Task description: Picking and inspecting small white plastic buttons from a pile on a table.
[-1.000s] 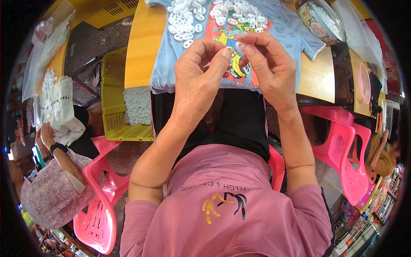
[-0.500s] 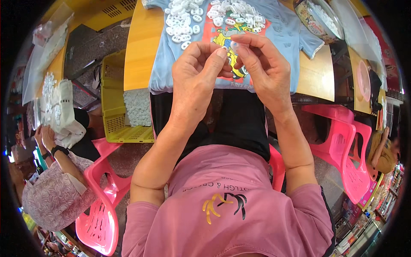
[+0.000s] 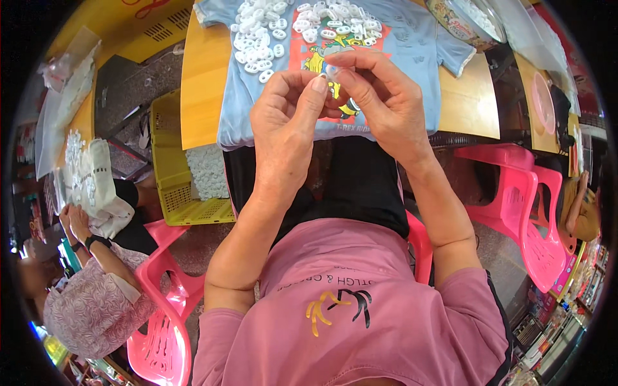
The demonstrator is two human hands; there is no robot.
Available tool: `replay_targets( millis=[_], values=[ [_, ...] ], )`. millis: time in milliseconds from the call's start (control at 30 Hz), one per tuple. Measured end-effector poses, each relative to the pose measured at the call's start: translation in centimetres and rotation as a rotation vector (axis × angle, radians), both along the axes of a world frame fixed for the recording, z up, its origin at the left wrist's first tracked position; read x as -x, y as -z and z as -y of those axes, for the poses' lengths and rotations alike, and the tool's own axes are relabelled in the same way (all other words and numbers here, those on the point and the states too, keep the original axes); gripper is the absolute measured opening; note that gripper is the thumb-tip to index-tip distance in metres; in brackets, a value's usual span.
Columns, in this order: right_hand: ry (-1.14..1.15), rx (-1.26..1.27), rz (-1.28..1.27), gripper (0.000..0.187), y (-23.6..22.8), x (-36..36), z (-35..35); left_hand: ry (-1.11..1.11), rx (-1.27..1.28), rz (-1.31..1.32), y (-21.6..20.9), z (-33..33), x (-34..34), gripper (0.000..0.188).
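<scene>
Both hands meet fingertip to fingertip above a blue printed T-shirt spread over the table's near edge. My left hand is closed in a pinch on something mostly hidden behind thumb and forefinger. Between the thumb and forefinger of my right hand shows a small whitish, partly clear piece; its exact kind is too small to make out. Just beyond the hands, small white oval plastic parts with two holes lie in a left pile and a right pile on the shirt.
A wooden table extends under the shirt. At back right stands a round tin of white parts. A yellow crate with a white bag of parts sits left. Pink chairs flank me. Another person works at far left.
The whole view has shifted slightly, and the table, shirt and piles appear farther up and left. Both hands remain together, still pinching, with the small piece between them.
</scene>
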State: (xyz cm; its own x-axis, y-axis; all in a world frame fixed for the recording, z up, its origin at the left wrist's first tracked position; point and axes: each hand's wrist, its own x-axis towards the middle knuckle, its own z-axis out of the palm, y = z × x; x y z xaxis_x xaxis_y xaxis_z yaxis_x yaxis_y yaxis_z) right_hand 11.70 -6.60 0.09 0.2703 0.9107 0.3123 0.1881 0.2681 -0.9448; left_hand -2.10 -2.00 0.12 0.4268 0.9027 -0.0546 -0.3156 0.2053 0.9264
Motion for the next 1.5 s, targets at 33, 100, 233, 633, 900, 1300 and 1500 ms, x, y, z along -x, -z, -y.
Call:
replay_targets(
  millis=[33, 100, 233, 633, 900, 1300, 1500],
  values=[
    [0.006, -0.003, -0.001, 0.019, 0.0, 0.0, 0.0, -0.003, 0.002, 0.010, -0.1, 0.0, -0.1, 0.020],
    [-0.001, -0.004, -0.033, 0.019, 0.1, 0.0, 0.0, -0.014, -0.001, 0.017, -0.3, 0.2, -0.3, 0.019],
    [0.000, 0.034, -0.104, 0.020, 0.0, 0.3, 0.1, -0.031, 0.031, 0.048, -0.1, 0.1, -0.2, 0.017],
    [-0.054, 0.064, -0.275, 0.021, 0.1, -0.1, 0.1, -0.002, -0.012, 0.030, 0.1, 0.0, 0.0, 0.021],
    [-0.198, 0.131, -0.593, 0.046, -1.2, -0.2, 0.2, 0.066, -0.262, 0.072, 2.2, -1.3, -0.1, 0.036],
    [-0.339, 0.230, -0.870, 0.069, -2.2, 1.2, 1.3, 0.353, -0.394, 0.133, 1.9, -1.4, 0.7, 0.057],
    [-0.353, 0.233, -0.904, 0.075, -3.1, 1.8, 1.5, 0.277, -0.573, 0.235, 1.5, -1.3, 0.6, 0.038]
  ],
)
